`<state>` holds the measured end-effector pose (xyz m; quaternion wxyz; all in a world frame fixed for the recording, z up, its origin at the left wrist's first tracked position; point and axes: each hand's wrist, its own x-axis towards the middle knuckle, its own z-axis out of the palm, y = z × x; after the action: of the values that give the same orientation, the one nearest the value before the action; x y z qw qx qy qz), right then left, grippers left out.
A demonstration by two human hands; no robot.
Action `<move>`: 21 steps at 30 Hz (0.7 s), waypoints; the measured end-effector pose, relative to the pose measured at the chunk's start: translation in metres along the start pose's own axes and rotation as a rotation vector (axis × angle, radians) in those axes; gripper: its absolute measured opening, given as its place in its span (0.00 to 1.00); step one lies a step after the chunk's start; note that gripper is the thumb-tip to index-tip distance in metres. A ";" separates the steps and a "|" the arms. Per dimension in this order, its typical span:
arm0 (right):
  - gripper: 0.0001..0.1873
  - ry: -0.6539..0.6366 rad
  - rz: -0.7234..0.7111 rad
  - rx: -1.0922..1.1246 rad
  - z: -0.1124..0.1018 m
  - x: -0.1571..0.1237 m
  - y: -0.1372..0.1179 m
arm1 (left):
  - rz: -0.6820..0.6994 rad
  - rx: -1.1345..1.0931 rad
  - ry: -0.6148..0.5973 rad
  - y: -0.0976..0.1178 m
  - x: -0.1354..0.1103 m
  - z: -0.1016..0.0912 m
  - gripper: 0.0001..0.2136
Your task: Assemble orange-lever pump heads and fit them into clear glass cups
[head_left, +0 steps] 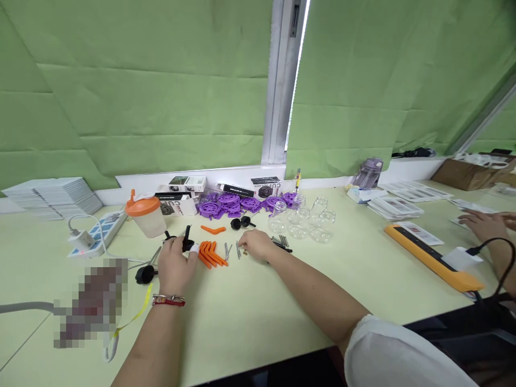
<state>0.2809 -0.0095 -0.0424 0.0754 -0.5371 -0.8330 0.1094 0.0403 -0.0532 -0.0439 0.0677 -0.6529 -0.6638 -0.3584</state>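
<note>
My left hand (pixel 175 266) is closed round a black plastic part (pixel 187 242) with an upright stem; the fingers hide some of it. A black scoop-like part (pixel 145 274) lies beside that wrist. Curved orange levers (pixel 212 255) are lined up between my hands, with a single orange lever (pixel 213 230) behind them. My right hand (pixel 258 245) reaches down to the table with its fingertips together beside thin silver pins (pixel 238 250) and tiny brass-coloured pieces (pixel 244 251). What it pinches, if anything, is too small to make out. Dark springs (pixel 283 241) lie just past it.
Purple round plastic parts (pixel 229 202), black scoop-like parts (pixel 243 222), clear bulb-shaped pieces (pixel 298 228) and boxes (pixel 187 184) stand behind my hands. An orange-lidded cup (pixel 144 209) and white power strip (pixel 100 234) are left. Rightward are an orange power strip (pixel 433 258) and another person's hand (pixel 479 223).
</note>
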 end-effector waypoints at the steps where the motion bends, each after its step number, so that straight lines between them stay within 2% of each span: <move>1: 0.15 -0.010 -0.009 -0.006 0.001 -0.001 0.000 | 0.039 -0.090 0.021 0.002 -0.001 0.001 0.18; 3: 0.14 -0.026 -0.020 -0.019 0.002 -0.001 0.001 | 0.086 -0.275 0.019 0.007 -0.005 0.002 0.17; 5: 0.12 -0.042 -0.027 -0.032 0.002 -0.001 0.003 | 0.062 -0.466 -0.014 0.013 -0.009 0.003 0.16; 10: 0.08 -0.052 -0.018 -0.055 0.005 -0.002 0.004 | -0.210 -1.105 -0.110 0.024 -0.014 0.006 0.12; 14: 0.09 -0.030 0.002 -0.053 0.009 -0.002 0.004 | -0.369 -1.587 -0.214 0.026 -0.011 0.005 0.08; 17: 0.08 -0.006 0.004 -0.020 0.010 -0.003 0.006 | -0.517 -1.752 -0.344 0.025 -0.009 0.001 0.07; 21: 0.08 0.081 0.043 0.058 0.008 -0.007 0.007 | -0.645 -1.821 -0.479 0.026 -0.010 -0.002 0.09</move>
<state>0.2884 -0.0140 -0.0521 0.1221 -0.5564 -0.8141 0.1132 0.0647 -0.0652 -0.0380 -0.6957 -0.2993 -0.2775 -0.5911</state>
